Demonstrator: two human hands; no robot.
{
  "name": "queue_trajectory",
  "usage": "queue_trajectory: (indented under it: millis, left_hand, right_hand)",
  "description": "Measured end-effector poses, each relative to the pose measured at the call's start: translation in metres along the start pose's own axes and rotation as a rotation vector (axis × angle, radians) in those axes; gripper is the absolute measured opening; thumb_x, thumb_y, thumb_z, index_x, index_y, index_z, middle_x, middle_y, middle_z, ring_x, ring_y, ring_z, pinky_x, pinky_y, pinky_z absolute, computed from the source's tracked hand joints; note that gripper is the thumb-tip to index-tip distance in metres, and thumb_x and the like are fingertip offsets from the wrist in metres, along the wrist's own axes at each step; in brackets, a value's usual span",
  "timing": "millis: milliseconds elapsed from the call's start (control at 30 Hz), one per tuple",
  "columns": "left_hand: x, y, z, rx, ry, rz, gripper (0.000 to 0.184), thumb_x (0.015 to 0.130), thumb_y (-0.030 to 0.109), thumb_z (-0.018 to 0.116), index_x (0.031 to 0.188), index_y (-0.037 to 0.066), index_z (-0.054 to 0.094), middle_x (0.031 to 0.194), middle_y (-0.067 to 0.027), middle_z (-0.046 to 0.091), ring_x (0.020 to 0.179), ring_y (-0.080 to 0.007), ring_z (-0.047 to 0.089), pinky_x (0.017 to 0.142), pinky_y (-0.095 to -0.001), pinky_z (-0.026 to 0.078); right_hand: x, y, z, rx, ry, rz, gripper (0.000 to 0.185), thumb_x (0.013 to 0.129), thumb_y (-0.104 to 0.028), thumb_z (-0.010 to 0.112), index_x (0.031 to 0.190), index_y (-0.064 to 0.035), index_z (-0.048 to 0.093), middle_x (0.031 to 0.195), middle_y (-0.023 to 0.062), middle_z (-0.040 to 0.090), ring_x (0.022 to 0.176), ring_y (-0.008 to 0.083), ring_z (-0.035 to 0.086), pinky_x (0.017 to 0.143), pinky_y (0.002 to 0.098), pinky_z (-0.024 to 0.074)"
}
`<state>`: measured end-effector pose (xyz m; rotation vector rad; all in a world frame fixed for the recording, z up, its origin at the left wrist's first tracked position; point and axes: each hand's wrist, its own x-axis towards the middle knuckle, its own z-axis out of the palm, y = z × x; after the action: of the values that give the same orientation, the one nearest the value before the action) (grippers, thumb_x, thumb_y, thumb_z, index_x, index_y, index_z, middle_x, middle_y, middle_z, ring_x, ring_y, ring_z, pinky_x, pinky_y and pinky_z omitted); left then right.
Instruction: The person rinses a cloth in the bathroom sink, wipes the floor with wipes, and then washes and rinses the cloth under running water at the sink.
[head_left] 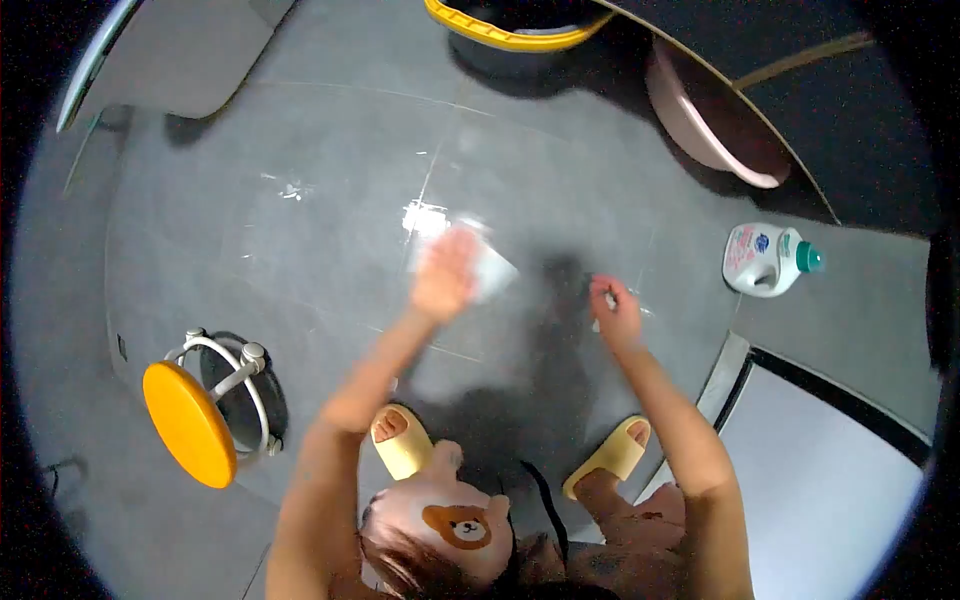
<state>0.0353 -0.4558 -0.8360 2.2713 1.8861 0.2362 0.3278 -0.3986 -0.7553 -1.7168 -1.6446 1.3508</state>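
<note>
My left hand (446, 277), smeared by motion, holds a thin white sheet like a tissue (494, 276) low over the grey tiled floor. The sheet's corner sticks out to the right of the fingers. Wet-looking bright patches lie on the tiles just beyond it. My right hand (616, 312) is to the right, its fingers curled closed. Small white bits show between and below those fingers, like a crumpled piece of tissue; most of it is hidden.
A yellow-seated stool (190, 425) lies tipped at left. A white detergent bottle (757, 262) with a green cap is on its side at right. A pink basin (690, 120) and a yellow-rimmed bucket (515, 38) stand at the back. My yellow slippers (403, 450) are below.
</note>
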Motion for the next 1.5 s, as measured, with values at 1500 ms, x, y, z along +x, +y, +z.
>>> queue_trajectory:
  millis: [1500]
  left_hand:
    - [-0.128,-0.143,-0.05,0.277,-0.289,-0.166,0.052,0.086,0.038,0.036,0.134,0.02,0.03,0.142,-0.0109,0.022,0.132,-0.0279,0.016,0.107,-0.0462,0.006]
  right_hand:
    - [0.015,-0.014,0.112,0.332,-0.103,0.229,0.022,0.084,-0.013,0.055,0.104,-0.0051,0.053,0.082,0.0022,0.057,0.055,0.0086,0.051,0.049,0.0219,0.0419]
